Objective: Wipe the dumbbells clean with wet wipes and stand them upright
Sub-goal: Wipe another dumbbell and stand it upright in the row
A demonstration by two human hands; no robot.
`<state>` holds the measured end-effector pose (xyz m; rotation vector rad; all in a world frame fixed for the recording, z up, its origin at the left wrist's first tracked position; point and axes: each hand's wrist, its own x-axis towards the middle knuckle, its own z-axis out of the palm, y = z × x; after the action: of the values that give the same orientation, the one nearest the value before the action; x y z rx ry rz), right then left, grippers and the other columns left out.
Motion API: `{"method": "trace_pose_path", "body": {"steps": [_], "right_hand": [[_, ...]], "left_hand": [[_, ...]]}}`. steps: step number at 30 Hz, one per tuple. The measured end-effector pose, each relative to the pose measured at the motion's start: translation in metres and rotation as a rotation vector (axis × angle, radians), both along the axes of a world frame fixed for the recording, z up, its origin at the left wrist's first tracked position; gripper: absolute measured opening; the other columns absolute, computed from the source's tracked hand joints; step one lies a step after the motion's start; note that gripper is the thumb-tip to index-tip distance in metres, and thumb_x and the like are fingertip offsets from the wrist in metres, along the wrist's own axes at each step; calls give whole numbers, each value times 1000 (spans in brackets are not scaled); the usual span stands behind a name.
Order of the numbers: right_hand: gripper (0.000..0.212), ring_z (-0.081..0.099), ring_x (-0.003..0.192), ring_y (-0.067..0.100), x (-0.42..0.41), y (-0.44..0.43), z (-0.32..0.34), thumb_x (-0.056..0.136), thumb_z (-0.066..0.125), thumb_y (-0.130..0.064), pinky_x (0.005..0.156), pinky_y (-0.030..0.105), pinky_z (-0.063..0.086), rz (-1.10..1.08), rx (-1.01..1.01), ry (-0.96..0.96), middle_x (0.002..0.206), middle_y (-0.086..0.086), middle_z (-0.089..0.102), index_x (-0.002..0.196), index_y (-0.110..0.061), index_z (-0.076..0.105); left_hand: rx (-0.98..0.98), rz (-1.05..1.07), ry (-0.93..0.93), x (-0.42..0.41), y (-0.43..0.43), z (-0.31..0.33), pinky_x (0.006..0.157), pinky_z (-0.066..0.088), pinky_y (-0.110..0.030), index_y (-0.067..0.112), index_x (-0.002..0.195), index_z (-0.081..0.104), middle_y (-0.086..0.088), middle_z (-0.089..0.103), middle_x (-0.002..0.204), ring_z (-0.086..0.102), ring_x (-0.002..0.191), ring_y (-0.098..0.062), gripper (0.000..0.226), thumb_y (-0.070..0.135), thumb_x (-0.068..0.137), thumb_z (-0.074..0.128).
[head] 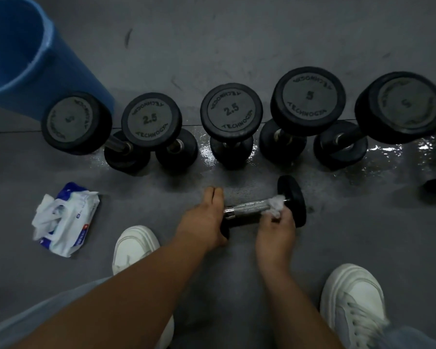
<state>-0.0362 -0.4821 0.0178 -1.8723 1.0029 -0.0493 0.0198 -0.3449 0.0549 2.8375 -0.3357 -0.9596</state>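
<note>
Nearest the camera, two bare forearms are seen reaching down between a pair of white shoes (132,248) to a small dumbbell (247,207) laid on its side on the grey floor (237,46). At far left a blue bin (23,54) is stood, and below it an opened pack of wet wipes (66,220) is left on the floor. Behind the work, five dumbbells (231,109) are already stood upright in a row. The lying dumbbell's left head is gripped by the left hand (207,217), fingers curled over it. A crumpled wet wipe (275,205) is pinched by the right hand (277,230) against the steel handle, just beside the right head. The step is judged to be the wiping of the handle. It is best done if the head is held fast against rolling, the wipe is wrapped round the bar and drawn along its length, and the bar is turned so that the underside is reached.
</note>
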Motion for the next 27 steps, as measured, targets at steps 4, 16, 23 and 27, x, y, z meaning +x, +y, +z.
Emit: {"method": "trace_pose_path", "body": {"steps": [4, 16, 23, 27], "right_hand": [[14, 63, 85, 26, 7, -18, 5, 89, 54, -13, 71, 28, 44, 226, -76, 43, 90, 9, 68, 95, -10, 66], [26, 53, 82, 9, 5, 9, 9, 85, 49, -2, 70, 30, 46, -487, 884, 116, 93, 0, 57, 99, -24, 54], [39, 53, 113, 9, 8, 4, 23, 92, 45, -2, 81, 25, 43, -600, 924, -17, 114, -6, 60, 122, -25, 55], [25, 49, 115, 13, 25, -2, 26, 93, 48, -11, 96, 29, 41, -509, 885, 41, 110, 0, 58, 116, -16, 55]], "left_hand": [[-9, 8, 19, 1, -1, 1, 85, 53, -40, 14, 150, 13, -3, 13, 155, 63, 104, -33, 118, 32, 61, 88], [-20, 3, -15, 0, 1, -4, 78, 51, -38, 16, 146, 18, -2, 18, 151, 65, 100, -33, 111, 36, 60, 86], [-13, -5, -16, 2, 0, -1, 73, 46, -33, 16, 147, 18, -1, 21, 150, 64, 100, -32, 111, 36, 62, 85], [-20, -6, -22, 0, 1, -2, 75, 48, -35, 16, 147, 18, 0, 21, 149, 64, 99, -31, 109, 35, 62, 85]]}}
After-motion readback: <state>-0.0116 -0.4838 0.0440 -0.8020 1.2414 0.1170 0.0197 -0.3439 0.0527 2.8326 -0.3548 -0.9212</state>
